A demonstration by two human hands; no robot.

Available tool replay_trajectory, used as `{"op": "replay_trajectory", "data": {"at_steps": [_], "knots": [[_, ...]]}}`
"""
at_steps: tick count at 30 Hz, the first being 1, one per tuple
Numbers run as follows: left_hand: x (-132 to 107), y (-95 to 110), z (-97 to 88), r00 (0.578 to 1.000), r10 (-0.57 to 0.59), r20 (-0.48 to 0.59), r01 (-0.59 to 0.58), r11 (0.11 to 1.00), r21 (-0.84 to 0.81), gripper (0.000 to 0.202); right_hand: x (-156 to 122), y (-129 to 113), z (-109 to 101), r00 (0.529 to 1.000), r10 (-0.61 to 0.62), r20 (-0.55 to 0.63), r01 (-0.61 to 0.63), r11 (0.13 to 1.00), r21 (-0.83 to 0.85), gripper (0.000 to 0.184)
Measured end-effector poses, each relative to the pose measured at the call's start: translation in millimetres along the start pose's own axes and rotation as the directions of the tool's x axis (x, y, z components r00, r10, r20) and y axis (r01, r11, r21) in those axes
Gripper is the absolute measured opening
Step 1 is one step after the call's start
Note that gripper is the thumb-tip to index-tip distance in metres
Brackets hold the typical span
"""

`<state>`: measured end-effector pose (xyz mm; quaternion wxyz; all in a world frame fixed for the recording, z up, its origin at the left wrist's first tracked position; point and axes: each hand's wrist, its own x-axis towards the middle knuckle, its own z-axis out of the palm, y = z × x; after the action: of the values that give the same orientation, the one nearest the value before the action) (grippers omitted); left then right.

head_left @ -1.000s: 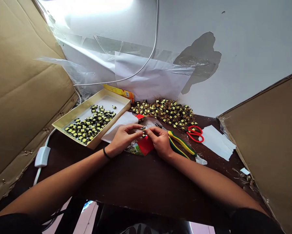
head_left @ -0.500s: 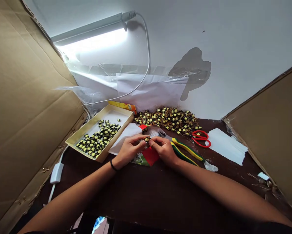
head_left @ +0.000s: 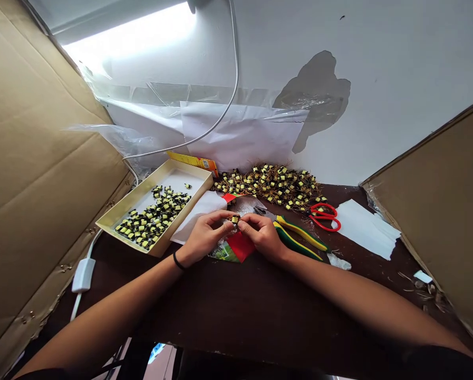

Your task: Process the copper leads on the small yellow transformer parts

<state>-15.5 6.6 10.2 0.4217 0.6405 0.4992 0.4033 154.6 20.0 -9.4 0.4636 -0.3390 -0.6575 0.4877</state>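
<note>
Between my two hands is a small yellow-and-black transformer coil [head_left: 234, 219] with fine copper-coloured wires. My left hand [head_left: 208, 232], with a dark band at the wrist, pinches it from the left. The fingers of my right hand [head_left: 262, 233] are closed at its right side, on the part or its wires; the exact grip is too small to make out. Beneath the hands lies a red and green printed sheet [head_left: 242, 248]. Pliers [head_left: 299, 237] with yellow-green handles lie just right of my right hand.
A shallow box [head_left: 163, 248] of several similar coils stands at left, near a white paper [head_left: 199, 214]. Behind the hands is a heap of wired coils [head_left: 279, 184]. Red-handled scissors [head_left: 325, 216] and white paper [head_left: 366, 229] lie right. Cardboard walls [head_left: 437, 184] flank the table.
The camera view has tilted down and shifted slightly. Both hands stay together at the coil, which now shows its yellow face more squarely; the pliers' jaws are more exposed.
</note>
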Motion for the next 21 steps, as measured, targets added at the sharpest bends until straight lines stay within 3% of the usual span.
{"op": "replay_trajectory", "data": {"at_steps": [3, 6, 9, 11, 21], "knots": [[0.8, -2.0, 0.2, 0.999, -0.035, 0.004, 0.035, 0.999, -0.019, 0.045, -2.3, -0.8, 0.6, 0.995, -0.038, -0.096, 0.030, 0.995, -0.090, 0.019], [1.2, -1.5, 0.7, 0.997, -0.074, 0.017, 0.075, 0.995, -0.058, 0.049, -3.7, -2.1, -0.3, 0.969, -0.187, -0.165, 0.149, 0.965, -0.218, 0.009], [0.8, 0.9, 0.9, 0.996, -0.088, 0.034, 0.090, 0.994, -0.063, 0.048, -3.4, -2.8, -1.7, 0.917, -0.386, -0.102, 0.340, 0.888, -0.309, 0.005], [0.3, 1.6, 0.5, 0.995, -0.087, 0.046, 0.089, 0.995, -0.054, 0.047, -2.8, -2.7, -2.1, 0.890, -0.454, -0.050, 0.414, 0.848, -0.331, 0.007], [2.8, -1.2, -4.9, 0.991, -0.099, 0.086, 0.104, 0.993, -0.051, 0.045, 1.4, 0.9, -2.2, 0.897, -0.436, 0.077, 0.436, 0.838, -0.328, 0.013]]}}
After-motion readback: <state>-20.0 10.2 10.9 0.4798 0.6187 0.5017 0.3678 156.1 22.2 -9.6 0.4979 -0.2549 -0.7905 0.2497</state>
